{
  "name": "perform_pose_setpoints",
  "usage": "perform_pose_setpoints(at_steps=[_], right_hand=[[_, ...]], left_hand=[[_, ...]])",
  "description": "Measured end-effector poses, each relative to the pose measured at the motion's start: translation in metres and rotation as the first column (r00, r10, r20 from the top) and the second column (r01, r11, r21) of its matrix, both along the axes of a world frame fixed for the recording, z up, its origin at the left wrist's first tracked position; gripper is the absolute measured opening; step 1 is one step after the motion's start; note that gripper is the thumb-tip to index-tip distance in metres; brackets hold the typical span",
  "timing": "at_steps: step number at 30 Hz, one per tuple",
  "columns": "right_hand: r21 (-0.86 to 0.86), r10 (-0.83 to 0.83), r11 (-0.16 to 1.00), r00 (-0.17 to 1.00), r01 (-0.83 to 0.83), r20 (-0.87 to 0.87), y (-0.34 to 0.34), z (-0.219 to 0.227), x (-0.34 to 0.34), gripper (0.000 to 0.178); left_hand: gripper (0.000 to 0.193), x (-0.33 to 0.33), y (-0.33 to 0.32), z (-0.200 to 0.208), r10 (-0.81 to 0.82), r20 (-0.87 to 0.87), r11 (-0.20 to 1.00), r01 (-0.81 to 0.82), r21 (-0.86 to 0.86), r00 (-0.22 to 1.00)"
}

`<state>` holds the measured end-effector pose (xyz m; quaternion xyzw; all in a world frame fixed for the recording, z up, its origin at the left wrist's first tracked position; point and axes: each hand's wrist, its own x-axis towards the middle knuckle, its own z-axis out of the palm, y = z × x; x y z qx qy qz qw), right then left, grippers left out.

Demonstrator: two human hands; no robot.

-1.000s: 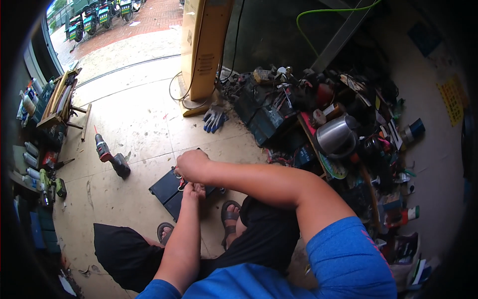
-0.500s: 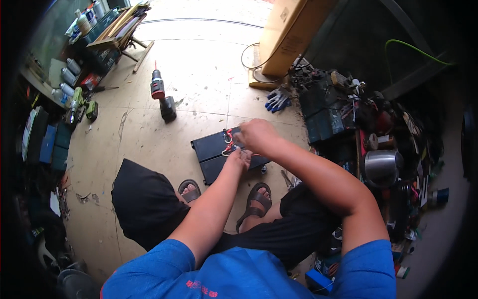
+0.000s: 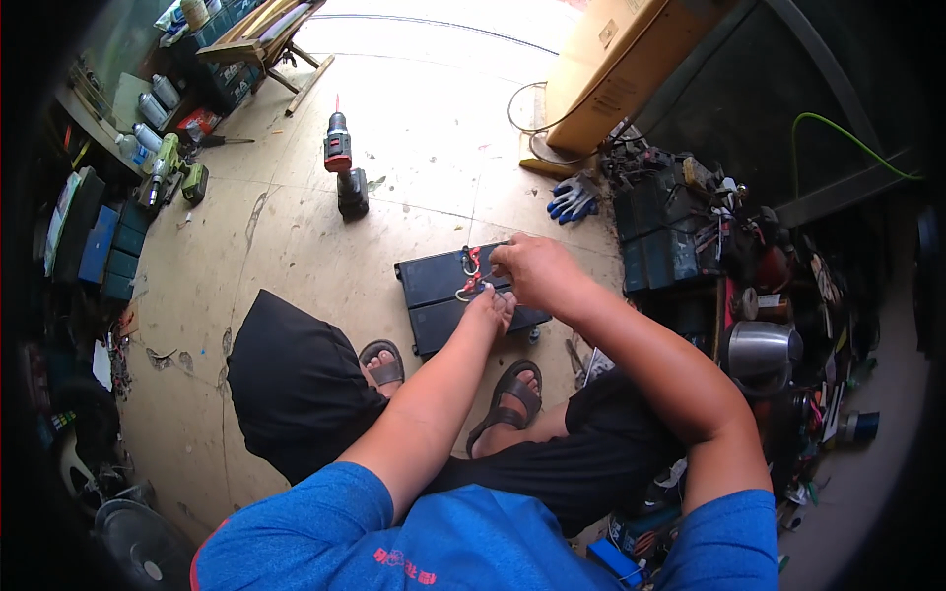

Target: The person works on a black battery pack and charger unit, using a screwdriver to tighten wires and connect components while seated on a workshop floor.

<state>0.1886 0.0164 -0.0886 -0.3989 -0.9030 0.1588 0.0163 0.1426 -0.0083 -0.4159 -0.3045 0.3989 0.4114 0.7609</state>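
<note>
Right beneath the grip, I see two dark, battery-like blocks (image 3: 437, 323) lying side by side on the floor (image 3: 296, 231), with red fittings (image 3: 475, 254) and a pale wire loop (image 3: 460, 295) just left of the fingers. The right hand (image 3: 537, 271) I watch over bends inward, fingers drawn into a narrow pinch; whatever sits in it is too small for me to tell. Close on its near side is the left hand (image 3: 499, 305), fingers half curled; I cannot tell whether they hold wire. I judge the crowding risky: a bare end bridging two contacts could spark, and a tug from either wrist could work the loop loose. On the wearer's side of the grip, the left sandal (image 3: 387, 372) is near the blocks, so a shifted foot might nudge them. Farther off, beyond the grip, I have gloves (image 3: 572, 200) to its right and a cordless drill (image 3: 342, 167) to its left.
</note>
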Motion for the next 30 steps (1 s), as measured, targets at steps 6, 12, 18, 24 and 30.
perform_pose_setpoints(at_steps=[6,12,18,24,30], right_hand=[[-0.068,-0.196,0.974,0.958,0.214,0.211,-0.003,0.008,-0.005,0.032],[-0.018,-0.227,0.968,0.91,0.249,0.346,-0.002,0.001,-0.011,0.023],[0.022,-0.167,0.986,0.963,0.166,0.213,-0.003,0.001,-0.01,0.029],[0.125,-0.086,0.989,0.992,0.074,0.088,-0.004,-0.003,0.007,0.034],[0.032,-0.258,0.965,0.919,0.26,0.298,0.0,0.003,-0.008,0.029]], left_hand=[[0.033,-0.003,-0.005,0.023,0.035,-0.011,0.999,-0.035,-0.012,0.999],[0.026,-0.002,-0.009,0.028,0.19,-0.034,0.979,-0.192,-0.064,0.981],[0.03,-0.004,-0.012,0.032,0.147,-0.048,0.988,-0.149,-0.031,0.988],[0.035,0.001,-0.011,0.051,0.063,-0.068,0.997,-0.066,-0.049,0.996],[0.034,-0.007,-0.01,0.04,0.062,-0.049,0.998,-0.063,-0.017,0.997]])
